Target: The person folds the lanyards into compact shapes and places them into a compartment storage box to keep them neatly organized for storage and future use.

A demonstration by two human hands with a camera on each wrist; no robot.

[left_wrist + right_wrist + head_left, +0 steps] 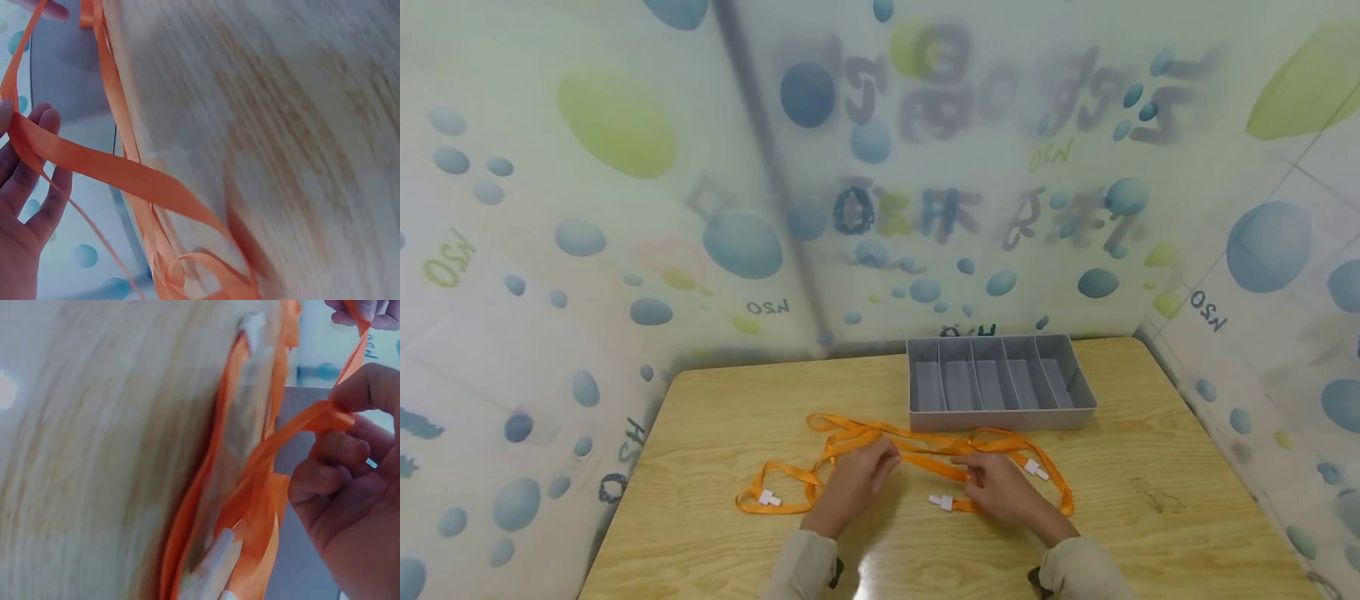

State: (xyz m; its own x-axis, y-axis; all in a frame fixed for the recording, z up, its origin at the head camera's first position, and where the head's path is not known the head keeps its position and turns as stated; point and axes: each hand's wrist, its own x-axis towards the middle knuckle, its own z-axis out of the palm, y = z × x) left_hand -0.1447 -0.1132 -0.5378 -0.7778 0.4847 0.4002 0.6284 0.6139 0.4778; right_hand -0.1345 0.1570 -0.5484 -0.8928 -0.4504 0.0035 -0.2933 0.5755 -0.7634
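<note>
Orange lanyards (936, 467) with white plastic clips lie tangled across the wooden table. My left hand (853, 483) pinches a strap between thumb and fingers; in the left wrist view the band (125, 172) trails from it toward the tabletop. To the right, my right hand (1002, 490) pinches an orange strap too, and a stretch of it spans the gap between both hands. One white clip (942, 502) lies just left of the right hand, another clip (1036, 469) beyond it, and a third clip (769, 498) in the left loop. How the straps cross is partly hidden.
A grey tray (1002, 421) with several compartments stands at the back of the wooden table (722, 417), right behind the lanyards. Printed curtain-like walls (625, 333) with blue and green spots enclose the table at the back and sides.
</note>
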